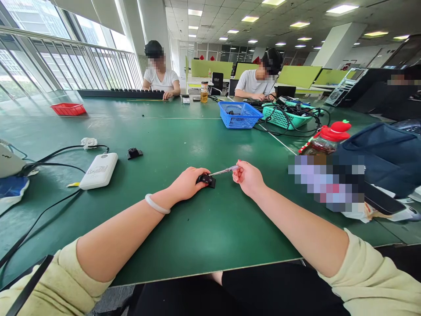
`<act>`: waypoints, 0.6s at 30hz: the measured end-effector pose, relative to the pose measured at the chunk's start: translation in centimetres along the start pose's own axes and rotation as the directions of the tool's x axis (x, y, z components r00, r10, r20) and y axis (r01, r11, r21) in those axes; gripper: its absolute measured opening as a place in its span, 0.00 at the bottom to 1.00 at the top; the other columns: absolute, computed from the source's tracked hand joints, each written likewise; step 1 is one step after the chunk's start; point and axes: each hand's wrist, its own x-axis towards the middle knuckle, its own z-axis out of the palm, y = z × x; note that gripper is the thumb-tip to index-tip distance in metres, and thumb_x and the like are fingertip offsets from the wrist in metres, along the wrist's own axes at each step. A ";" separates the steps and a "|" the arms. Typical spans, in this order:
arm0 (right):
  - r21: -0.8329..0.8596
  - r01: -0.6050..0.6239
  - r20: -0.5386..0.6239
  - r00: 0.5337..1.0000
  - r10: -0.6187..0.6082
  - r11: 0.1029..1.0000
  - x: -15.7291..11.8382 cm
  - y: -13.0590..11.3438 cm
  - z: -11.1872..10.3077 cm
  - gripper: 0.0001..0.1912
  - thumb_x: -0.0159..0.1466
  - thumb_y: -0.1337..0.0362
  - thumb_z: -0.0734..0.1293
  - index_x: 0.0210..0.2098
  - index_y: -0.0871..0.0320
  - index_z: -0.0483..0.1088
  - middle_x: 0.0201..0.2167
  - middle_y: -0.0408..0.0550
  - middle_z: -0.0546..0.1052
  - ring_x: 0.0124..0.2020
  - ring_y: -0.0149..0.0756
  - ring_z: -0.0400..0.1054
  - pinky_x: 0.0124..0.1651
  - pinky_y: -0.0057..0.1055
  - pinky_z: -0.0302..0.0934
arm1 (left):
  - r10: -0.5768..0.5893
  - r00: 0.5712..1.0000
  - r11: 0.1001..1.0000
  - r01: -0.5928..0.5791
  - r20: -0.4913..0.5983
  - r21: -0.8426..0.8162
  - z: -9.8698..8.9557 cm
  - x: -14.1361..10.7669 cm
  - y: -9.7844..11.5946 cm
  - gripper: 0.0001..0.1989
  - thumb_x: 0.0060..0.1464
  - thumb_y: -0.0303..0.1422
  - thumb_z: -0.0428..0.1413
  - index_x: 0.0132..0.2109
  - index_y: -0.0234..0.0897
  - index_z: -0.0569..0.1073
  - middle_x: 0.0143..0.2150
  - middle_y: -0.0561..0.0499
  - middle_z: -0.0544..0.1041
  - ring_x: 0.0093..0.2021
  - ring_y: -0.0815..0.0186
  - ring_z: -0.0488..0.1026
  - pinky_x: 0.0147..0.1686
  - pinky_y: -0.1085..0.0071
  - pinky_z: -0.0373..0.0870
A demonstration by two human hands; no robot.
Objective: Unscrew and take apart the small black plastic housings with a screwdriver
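My left hand [190, 183] rests on the green table, its fingers closed round a small black plastic part [208, 179]. A screwdriver [224, 170] with a thin metal shaft and a clear handle is pinched in my right hand [247, 177]. Its shaft points left, and the tip reaches the top of the black part or lies just beside it; I cannot tell whether they touch. Further left on the table sits another small black part [134, 153], apart from both hands.
A white power bank [99, 171] with black cables lies left. A red tray [68, 109], blue basket [240, 115] and cable-filled green basket [285, 117] stand farther back. At right are a red-lidded bottle [325, 138] and dark bag [384, 153]. Two people sit across the table [171, 250].
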 end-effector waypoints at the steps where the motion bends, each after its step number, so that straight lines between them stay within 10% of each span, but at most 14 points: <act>1: -0.001 0.000 0.006 1.000 0.000 1.000 0.0 0.0 0.1 0.13 0.56 0.61 0.70 0.24 0.56 0.60 0.14 0.39 0.66 0.14 0.26 0.57 0.17 0.25 0.50 | 0.000 1.000 1.000 0.000 -0.001 0.000 0.0 0.0 0.0 0.18 0.61 0.38 0.53 0.57 0.41 0.71 0.51 0.47 0.78 0.52 0.53 0.70 0.54 0.56 0.69; 18: -0.036 0.132 0.102 0.987 -0.127 0.991 -0.6 -0.2 0.4 0.17 0.54 0.57 0.70 0.21 0.54 0.57 0.10 0.34 0.58 0.11 0.23 0.47 0.15 0.24 0.41 | 0.004 1.000 1.000 -0.004 -0.003 0.013 -0.2 -0.2 0.3 0.20 0.59 0.40 0.53 0.57 0.41 0.71 0.53 0.46 0.77 0.55 0.52 0.70 0.58 0.53 0.67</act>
